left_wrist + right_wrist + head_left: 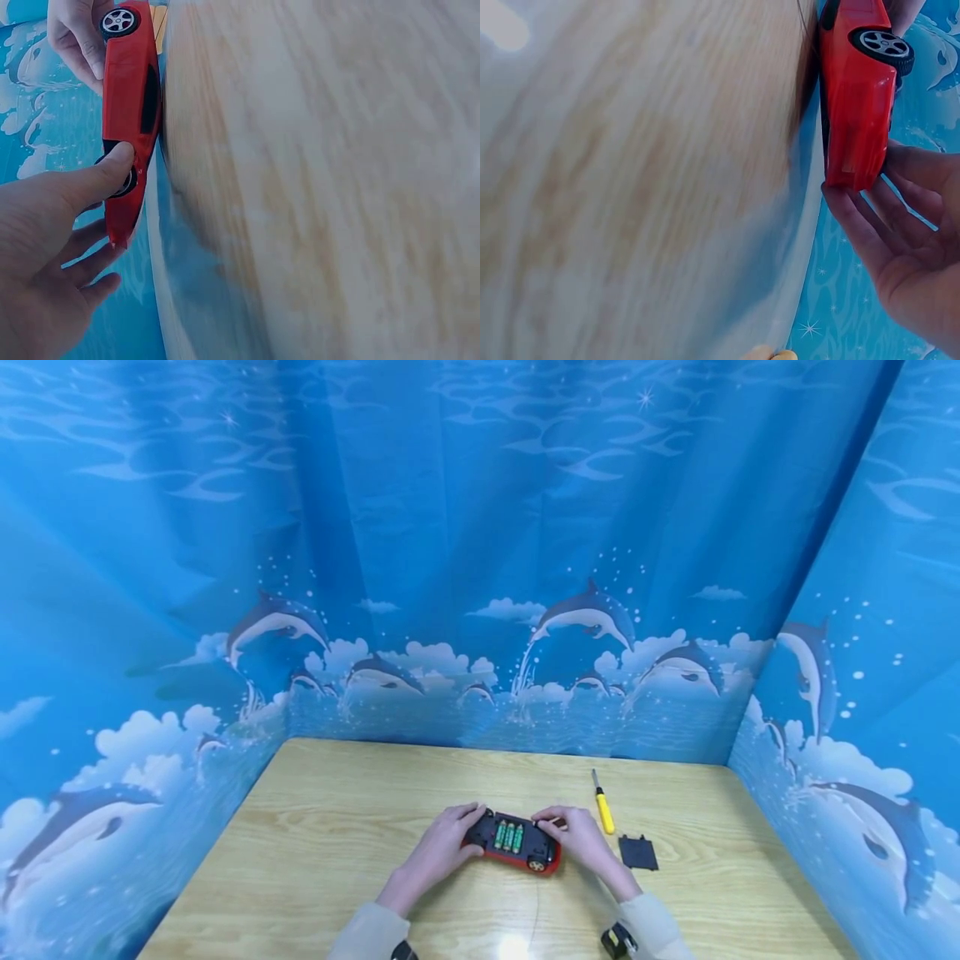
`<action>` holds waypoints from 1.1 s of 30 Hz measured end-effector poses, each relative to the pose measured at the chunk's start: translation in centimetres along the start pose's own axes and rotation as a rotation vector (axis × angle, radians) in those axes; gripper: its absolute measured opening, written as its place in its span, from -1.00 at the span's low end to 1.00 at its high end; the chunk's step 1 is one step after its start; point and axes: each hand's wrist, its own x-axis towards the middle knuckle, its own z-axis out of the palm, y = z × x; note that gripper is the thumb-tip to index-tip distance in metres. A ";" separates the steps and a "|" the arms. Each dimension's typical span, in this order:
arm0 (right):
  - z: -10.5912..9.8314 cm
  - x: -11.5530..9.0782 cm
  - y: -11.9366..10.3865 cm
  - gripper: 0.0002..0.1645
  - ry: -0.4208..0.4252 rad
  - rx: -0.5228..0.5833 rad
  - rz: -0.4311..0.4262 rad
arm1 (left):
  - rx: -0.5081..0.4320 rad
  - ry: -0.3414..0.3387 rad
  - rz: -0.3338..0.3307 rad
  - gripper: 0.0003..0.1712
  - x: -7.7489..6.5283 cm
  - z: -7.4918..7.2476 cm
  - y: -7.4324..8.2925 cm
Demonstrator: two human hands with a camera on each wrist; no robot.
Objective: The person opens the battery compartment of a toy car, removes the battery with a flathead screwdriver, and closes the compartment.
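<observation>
A red toy car (542, 852) lies upside down, its black underside facing up. Several green batteries (508, 837) sit side by side in the uncovered compartment of that underside. My left hand (441, 845) grips the car's left end; in the left wrist view its thumb (112, 165) lies over a wheel. At the other end, my right hand (579, 833) pinches the car, with fingers at the bumper and the thumb near the underside in the right wrist view.
To the right of the car are a yellow-handled screwdriver (604, 812) and a black battery cover (637, 852). The wooden table (337, 810) meets a blue dolphin-print curtain (450, 568) at its back and sides.
</observation>
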 end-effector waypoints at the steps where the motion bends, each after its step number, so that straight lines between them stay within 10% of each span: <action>1: 0.0 -0.1 0.1 -0.87 0.002 0.000 -0.002 | 0.003 0.015 -0.005 -0.17 -0.1 0.0 0.0; 13: 0.0 -1.0 -0.1 -0.86 -0.022 0.049 0.055 | -0.007 0.212 -0.173 -0.11 -1.2 0.6 1.0; 21: 0.1 -2.1 -1.1 -0.71 -0.056 0.111 0.088 | -0.016 0.217 -0.265 -0.14 -1.3 1.0 2.6; 33: 0.6 -3.3 -2.0 -0.47 -0.122 0.252 0.109 | 0.023 0.214 -0.179 -0.32 -1.2 1.8 3.0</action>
